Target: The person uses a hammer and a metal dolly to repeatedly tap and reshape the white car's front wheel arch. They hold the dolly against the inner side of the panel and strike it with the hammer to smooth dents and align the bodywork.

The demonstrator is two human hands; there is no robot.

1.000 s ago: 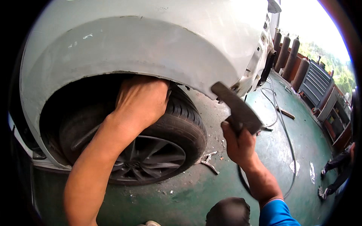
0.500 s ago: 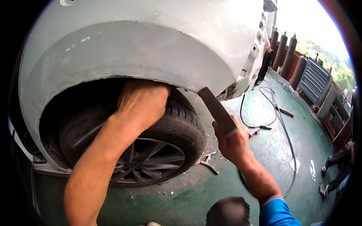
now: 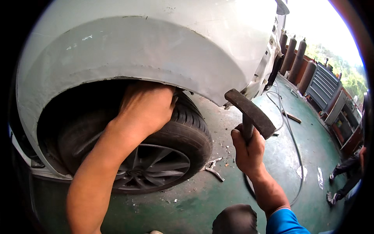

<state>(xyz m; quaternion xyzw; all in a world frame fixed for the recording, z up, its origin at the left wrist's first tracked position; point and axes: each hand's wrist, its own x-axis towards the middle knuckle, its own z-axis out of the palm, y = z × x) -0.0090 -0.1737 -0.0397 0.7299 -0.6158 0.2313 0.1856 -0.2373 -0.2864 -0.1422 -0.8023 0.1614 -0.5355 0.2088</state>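
My right hand (image 3: 249, 152) is wrapped around the handle of a hammer (image 3: 251, 113), just right of the fender's lower corner. The dark, long hammer head is raised and apart from the panel. My left hand (image 3: 150, 103) reaches up under the edge of the wheel arch of a pale grey car fender (image 3: 156, 50), above the tire (image 3: 187, 134). Its fingers look curled, but the arch lip and the hand itself hide most of them, so what they hold cannot be made out. The fender's arch edge is rough and scuffed.
Broken trim pieces (image 3: 213, 171) lie on the green floor beside the tire. A hose (image 3: 298, 156) runs along the floor to the right. Gas cylinders (image 3: 298, 58) and a grey tool cabinet (image 3: 323, 85) stand farther back. Another person's gloved hand (image 3: 332, 198) shows at the right edge.
The hammer has moved right, away from the fender's corner, and its head has turned so the handle shows. My left hand stays under the arch with little change.
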